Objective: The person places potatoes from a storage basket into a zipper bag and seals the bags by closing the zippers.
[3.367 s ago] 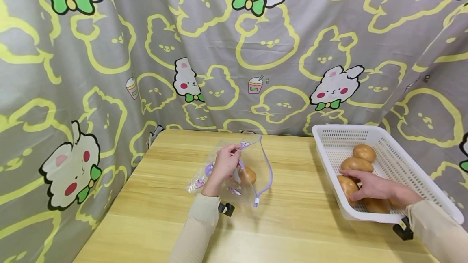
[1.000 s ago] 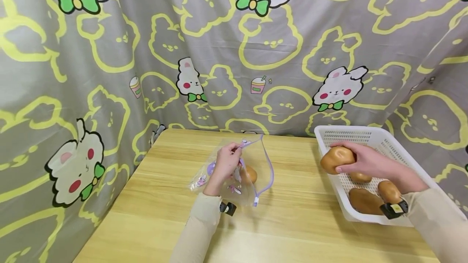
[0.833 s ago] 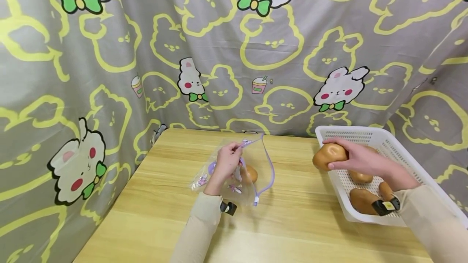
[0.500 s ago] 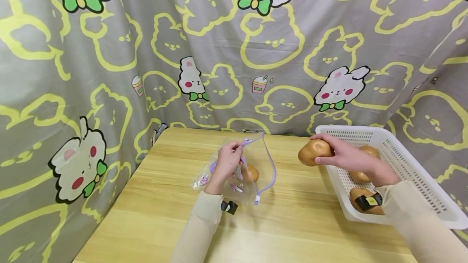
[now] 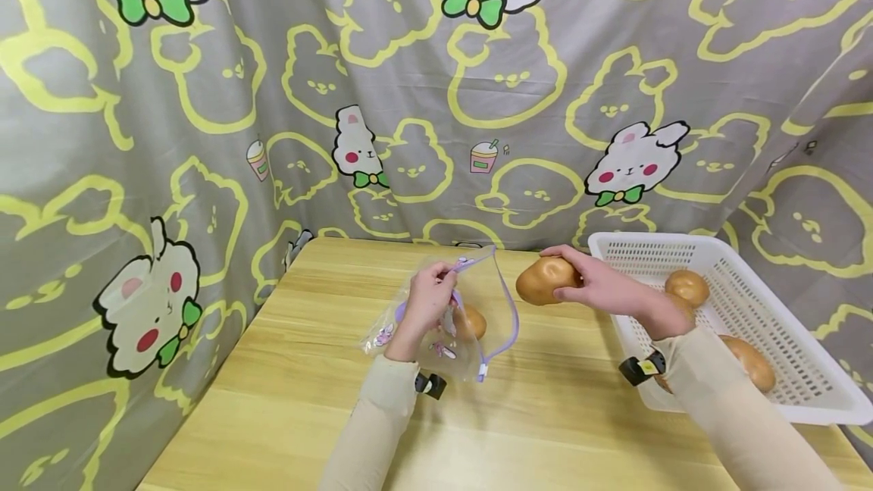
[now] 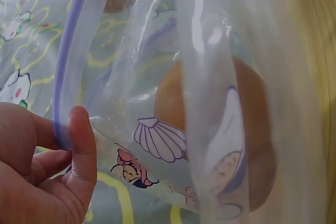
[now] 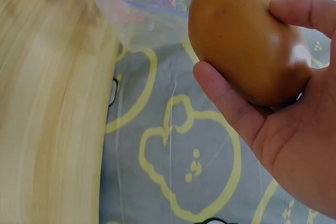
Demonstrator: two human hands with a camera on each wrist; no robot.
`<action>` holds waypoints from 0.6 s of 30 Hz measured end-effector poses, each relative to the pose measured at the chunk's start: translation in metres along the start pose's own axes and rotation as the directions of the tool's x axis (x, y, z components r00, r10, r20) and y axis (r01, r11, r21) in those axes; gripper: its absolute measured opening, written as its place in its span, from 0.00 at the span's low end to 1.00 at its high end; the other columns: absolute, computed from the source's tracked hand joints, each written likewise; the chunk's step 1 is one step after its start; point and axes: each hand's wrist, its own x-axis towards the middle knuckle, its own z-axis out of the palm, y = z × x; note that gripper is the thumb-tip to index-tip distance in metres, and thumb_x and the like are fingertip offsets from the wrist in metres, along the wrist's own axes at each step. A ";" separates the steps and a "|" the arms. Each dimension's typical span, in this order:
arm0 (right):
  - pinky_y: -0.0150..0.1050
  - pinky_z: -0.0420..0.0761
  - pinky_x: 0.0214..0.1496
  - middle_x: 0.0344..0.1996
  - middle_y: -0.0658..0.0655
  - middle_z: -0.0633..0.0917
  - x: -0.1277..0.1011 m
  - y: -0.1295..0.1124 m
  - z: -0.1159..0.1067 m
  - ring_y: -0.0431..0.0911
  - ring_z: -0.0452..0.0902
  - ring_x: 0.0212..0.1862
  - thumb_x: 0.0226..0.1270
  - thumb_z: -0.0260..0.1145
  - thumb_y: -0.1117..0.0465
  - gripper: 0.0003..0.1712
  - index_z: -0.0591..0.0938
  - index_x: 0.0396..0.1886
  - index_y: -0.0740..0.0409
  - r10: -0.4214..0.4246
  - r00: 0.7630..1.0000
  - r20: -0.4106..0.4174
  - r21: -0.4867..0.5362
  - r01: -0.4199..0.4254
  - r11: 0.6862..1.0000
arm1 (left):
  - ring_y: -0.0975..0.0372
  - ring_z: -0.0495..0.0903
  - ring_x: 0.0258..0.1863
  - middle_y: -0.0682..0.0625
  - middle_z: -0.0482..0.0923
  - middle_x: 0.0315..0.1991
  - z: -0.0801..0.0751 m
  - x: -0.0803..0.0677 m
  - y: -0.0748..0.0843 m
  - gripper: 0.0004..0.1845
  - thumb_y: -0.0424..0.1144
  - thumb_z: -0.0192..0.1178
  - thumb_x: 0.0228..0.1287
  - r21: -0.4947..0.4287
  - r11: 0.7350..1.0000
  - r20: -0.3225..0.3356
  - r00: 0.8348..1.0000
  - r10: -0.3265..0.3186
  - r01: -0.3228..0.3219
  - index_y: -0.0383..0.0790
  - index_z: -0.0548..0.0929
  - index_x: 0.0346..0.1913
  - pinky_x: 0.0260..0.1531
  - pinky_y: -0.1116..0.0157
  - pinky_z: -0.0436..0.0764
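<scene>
My left hand [image 5: 428, 298] pinches the rim of a clear zip bag [image 5: 445, 352], which has purple edging and cartoon prints. Its mouth faces right, and a brown potato [image 5: 472, 322] lies inside, seen through the plastic in the left wrist view. My right hand [image 5: 603, 279] grips another smooth potato [image 5: 546, 281] above the table, just right of the bag's mouth. In the right wrist view the thumb and fingers curl round this held potato [image 7: 247, 40], with the bag's purple-edged opening behind it.
At the right stands a white perforated basket [image 5: 648, 236]; my right forearm crosses over it. Several potatoes lie inside, including one potato [image 5: 687, 288] at the back and another potato [image 5: 750, 364] nearer. A patterned curtain [image 5: 518, 195] hangs behind the wooden table [image 5: 273, 400].
My right hand has reached among the potatoes, lifted one out over the basket's left rim and carried it left towards the bag. My left hand has kept its pinch on the bag.
</scene>
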 end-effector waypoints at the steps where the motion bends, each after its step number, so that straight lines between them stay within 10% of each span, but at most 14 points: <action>1: 0.40 0.77 0.44 0.48 0.61 0.75 0.002 -0.001 0.002 0.50 0.74 0.44 0.61 0.65 0.66 0.31 0.65 0.63 0.55 -0.011 1.000 -0.002 0.008 0.011 1.000 | 0.62 0.73 0.12 0.49 0.73 0.19 0.000 0.000 0.001 0.11 0.33 0.53 0.66 0.003 1.000 -0.001 1.000 0.000 0.000 0.32 0.82 0.45 0.07 0.74 0.65; 18: 0.39 0.79 0.43 0.48 0.59 0.77 0.024 -0.018 0.028 0.47 0.76 0.44 0.56 0.72 0.57 0.36 0.68 0.63 0.58 -0.079 0.997 -0.012 -0.036 0.078 0.996 | 0.65 0.73 0.12 0.45 0.77 0.23 0.007 0.000 0.006 0.11 0.32 0.53 0.66 -0.006 1.000 0.001 1.000 -0.012 0.012 0.34 0.83 0.46 0.10 0.74 0.69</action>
